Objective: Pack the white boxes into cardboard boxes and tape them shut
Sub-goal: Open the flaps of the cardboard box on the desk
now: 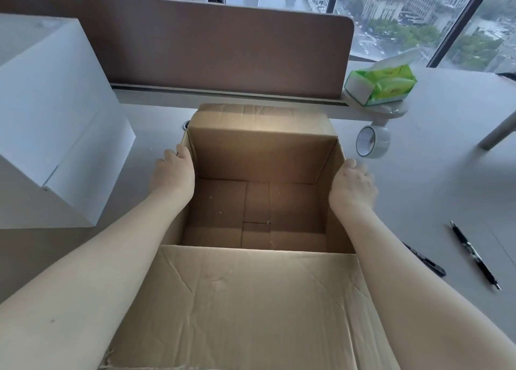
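Note:
An open, empty cardboard box [259,157] stands on the desk in front of me, its near flap folded out toward me and its far flap standing up. My left hand [173,171] holds the box's left wall at the rim, thumb at the edge and fingers outside. My right hand [353,185] holds the right wall the same way. White boxes [53,110] are stacked at the left of the desk, close to the cardboard box. A roll of clear tape [372,141] stands on edge to the right of the box.
A brown desk divider [223,45] runs behind the box. A green tissue pack [381,85] sits on a small round shelf at the right. A black pen [474,253] and another dark object [427,262] lie on the white desk [446,174] at the right.

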{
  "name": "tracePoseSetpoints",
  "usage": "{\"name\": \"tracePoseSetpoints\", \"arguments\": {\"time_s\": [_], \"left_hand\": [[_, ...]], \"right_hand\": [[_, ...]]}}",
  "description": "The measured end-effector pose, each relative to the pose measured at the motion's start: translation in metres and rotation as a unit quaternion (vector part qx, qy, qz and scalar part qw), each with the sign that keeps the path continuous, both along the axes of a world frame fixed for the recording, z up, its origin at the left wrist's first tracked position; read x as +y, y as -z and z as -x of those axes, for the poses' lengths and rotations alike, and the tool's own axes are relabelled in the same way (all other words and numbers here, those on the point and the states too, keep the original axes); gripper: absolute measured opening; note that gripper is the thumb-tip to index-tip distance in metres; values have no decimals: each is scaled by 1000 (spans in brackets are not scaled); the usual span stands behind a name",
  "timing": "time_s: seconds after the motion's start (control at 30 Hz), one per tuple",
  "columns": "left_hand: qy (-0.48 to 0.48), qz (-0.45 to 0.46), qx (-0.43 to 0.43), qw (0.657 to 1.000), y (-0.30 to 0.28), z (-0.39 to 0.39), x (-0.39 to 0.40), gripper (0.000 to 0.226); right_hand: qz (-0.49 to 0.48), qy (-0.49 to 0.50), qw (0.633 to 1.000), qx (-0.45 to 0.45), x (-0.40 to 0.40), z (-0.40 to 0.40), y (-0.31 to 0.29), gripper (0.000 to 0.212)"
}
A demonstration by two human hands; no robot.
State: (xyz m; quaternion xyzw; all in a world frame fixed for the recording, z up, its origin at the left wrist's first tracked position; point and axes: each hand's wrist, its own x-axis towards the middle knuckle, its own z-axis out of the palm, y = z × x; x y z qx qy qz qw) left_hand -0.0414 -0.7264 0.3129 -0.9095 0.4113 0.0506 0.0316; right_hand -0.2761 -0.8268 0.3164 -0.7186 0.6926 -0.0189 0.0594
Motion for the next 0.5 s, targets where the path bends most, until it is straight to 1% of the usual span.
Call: {"name": "tracePoseSetpoints", "arguments": {"time_s": [0.13,0.23,0.4,0.5], "left_hand": [[-25,12,36,999,-3,0,5,61],[-25,31,68,997,-13,4,12,53],[-29,123,114,985,-41,5,33,43],[-67,178,116,975,-55,-8,57,46]], "right_hand": [[25,-33,998,42,7,5,-2,40],[32,-67,996,41,12,0,-10,37],[43,-135,988,-59,21,-30,-35,32],[44,-190,974,-112,31,-60,-48,32]]}}
